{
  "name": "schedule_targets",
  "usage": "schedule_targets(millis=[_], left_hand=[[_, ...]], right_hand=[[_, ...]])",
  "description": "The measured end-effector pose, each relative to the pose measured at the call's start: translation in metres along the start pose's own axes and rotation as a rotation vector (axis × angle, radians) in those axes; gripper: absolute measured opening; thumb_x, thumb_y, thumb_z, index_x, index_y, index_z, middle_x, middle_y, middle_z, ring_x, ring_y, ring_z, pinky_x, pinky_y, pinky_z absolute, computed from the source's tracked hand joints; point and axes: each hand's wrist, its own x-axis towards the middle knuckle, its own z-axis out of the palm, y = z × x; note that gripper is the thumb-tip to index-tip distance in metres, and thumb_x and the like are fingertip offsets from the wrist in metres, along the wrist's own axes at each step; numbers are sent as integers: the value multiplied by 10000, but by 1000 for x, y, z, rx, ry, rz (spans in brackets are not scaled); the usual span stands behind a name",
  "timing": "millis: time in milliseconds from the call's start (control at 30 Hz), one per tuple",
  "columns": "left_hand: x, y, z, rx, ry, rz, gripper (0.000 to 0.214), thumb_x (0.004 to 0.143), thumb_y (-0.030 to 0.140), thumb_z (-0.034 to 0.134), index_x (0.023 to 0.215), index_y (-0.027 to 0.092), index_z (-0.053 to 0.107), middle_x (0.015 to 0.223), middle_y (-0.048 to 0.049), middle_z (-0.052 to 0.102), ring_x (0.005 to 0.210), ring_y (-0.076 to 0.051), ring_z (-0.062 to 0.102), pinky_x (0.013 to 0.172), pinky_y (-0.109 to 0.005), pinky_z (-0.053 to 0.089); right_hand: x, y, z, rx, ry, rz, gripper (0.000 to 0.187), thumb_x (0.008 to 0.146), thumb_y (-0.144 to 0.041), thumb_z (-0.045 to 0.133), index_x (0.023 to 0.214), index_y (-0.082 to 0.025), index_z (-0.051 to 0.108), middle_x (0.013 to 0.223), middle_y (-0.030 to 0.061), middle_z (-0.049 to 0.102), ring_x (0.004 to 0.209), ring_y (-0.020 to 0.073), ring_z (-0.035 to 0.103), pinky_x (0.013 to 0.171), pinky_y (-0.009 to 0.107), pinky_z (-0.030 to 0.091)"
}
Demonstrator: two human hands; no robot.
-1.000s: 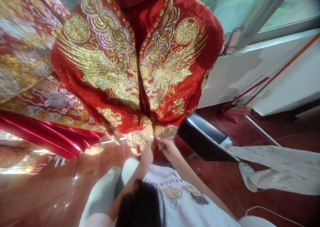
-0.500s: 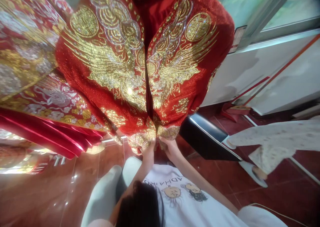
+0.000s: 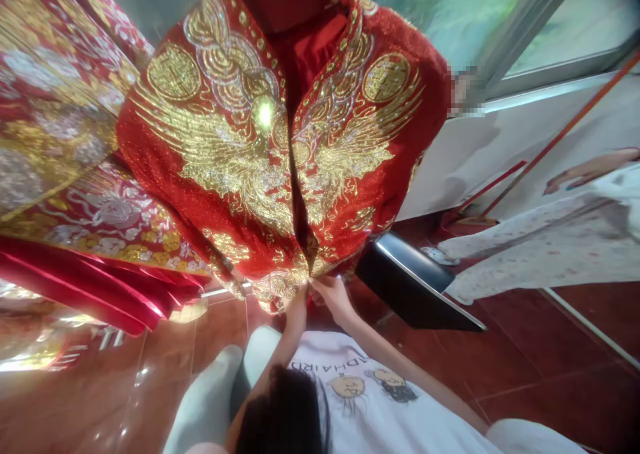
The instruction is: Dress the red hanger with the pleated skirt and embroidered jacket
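A red jacket (image 3: 250, 187) with gold and silver embroidery hangs upright in front of me. Its front edges part at the chest and come together near the bottom hem. My left hand (image 3: 296, 299) pinches the hem at the lower end of one front edge. Close beside it, my right hand (image 3: 332, 294) is closed on the other edge, its fingertips near the left hand's. Whatever small fastening lies between the fingers is hidden.
A red and gold embroidered garment (image 3: 65, 127) hangs at the left. A dark box-like object (image 3: 400, 281) stands right of the jacket. Beyond it is another person in pale patterned trousers (image 3: 540, 241), with a hand (image 3: 595, 169) showing. A red dustpan (image 3: 465, 224) sits by the wall.
My right hand has moved left, closer to my left hand, and the jacket's lower edges now meet. The other person has shifted, and their hand has come into view at right.
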Motion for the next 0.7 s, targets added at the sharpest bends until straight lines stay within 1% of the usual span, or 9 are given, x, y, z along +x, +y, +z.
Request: schedule_targets(millis=[100,167,267,367,467,567,700], left_hand=[[0,5,5,38,17,18,271,750,448,687,699,193,609,705,-36,645,872,-232,627,834,-339,449],[-2,8,7,56,12,21,276,755,441,681,678,186,610,701,-46,645,860,-237,628,830,-345,452],[0,9,10,56,25,34,254,725,411,720,669,185,617,712,-54,651,854,-245,634,823,-349,459],[11,7,13,35,79,58,205,720,360,736,710,189,622,766,-67,667,931,-248,639,866,-350,454],[25,7,18,22,82,72,206,743,366,716,765,178,635,765,-75,664,968,-245,637,897,-357,454],[32,7,19,-8,26,87,221,765,398,688,775,181,645,708,-52,650,914,-228,644,885,-352,471],[30,3,11,-67,-34,111,198,797,383,646,818,188,660,718,-37,654,888,-207,647,887,-352,479]], right_hand=[[11,-3,7,-40,57,-75,391,592,-476,752,525,-143,559,454,-2,533,411,78,453,412,198,354],[17,0,9,-57,74,-109,364,626,-435,715,488,-154,530,420,-11,501,388,71,417,399,199,312],[26,6,9,-66,63,-118,340,654,-400,659,460,-168,503,395,-12,479,359,76,396,378,207,277],[36,11,11,-45,40,-104,327,618,-375,675,440,-166,495,382,-17,458,353,70,377,367,203,251],[44,15,16,18,44,-89,320,615,-396,672,471,-166,503,400,-30,456,358,64,377,371,199,275],[49,17,19,95,45,-57,319,613,-434,684,534,-161,539,448,-24,502,381,78,431,387,206,334],[53,21,11,186,39,-13,322,512,-380,797,544,-146,579,473,-21,532,436,90,488,439,214,404]])
